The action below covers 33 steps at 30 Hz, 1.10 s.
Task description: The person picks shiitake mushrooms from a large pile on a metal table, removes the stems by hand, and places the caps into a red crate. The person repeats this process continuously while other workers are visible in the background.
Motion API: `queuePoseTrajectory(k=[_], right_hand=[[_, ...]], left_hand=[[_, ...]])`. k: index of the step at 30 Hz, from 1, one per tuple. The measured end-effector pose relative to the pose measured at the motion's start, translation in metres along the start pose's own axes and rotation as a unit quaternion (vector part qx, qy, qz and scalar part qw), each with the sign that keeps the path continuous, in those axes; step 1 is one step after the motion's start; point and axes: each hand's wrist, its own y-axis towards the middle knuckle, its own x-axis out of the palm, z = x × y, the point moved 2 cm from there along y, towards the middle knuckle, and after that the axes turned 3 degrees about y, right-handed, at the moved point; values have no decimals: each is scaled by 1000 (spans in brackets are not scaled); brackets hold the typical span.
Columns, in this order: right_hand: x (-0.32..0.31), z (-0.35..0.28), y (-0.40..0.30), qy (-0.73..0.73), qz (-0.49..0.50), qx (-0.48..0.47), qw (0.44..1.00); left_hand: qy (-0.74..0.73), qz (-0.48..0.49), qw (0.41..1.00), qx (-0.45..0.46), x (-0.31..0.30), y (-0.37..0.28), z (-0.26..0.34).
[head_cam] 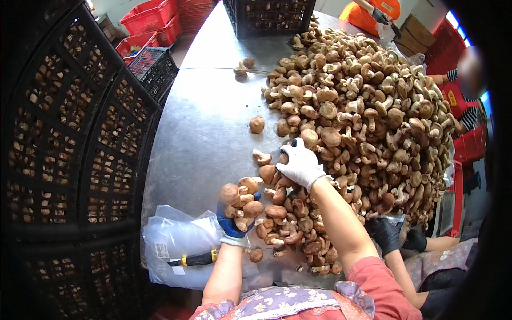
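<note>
My left hand (233, 231), in a blue-coated glove with a white cuff, cups several brown-capped mushrooms (253, 209), apparently shiitake. My right hand (301, 165) wears a white knit glove with dark fingertips. It reaches to the left edge of a large mushroom pile (360, 108), its fingers curled around a mushroom (283, 159) that is partly hidden. Just below that hand lies a brown cap (268, 173), and a pale-stemmed mushroom (261, 157) rests to its left. More mushrooms (294, 228) spread between my forearms on the metal table (192, 132).
Clear plastic bags (184, 240) lie at the near left, with a black-and-yellow knife (196, 259) on top. Black crates (96, 152) of mushrooms line the left side; another crate (276, 18) stands at the far end. Co-workers' gloved hands (386, 232) work at the right.
</note>
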Motion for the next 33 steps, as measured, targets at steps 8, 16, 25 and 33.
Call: queuePoseTrajectory(k=[8,16,25,33], right_hand=[[-7,-6,2,2,-40,29,999],[-18,32,-46,244,47,-46,968],[-32,111,-74,709,46,-41,702],[19,106,-79,947,-53,-160,273]], left_hand=[[-24,-23,998,-47,20,-1,-7],[-21,-19,999,-43,22,0,-4],[43,36,998,-22,35,-4,-8],[36,28,999,-15,41,-4,-9]])
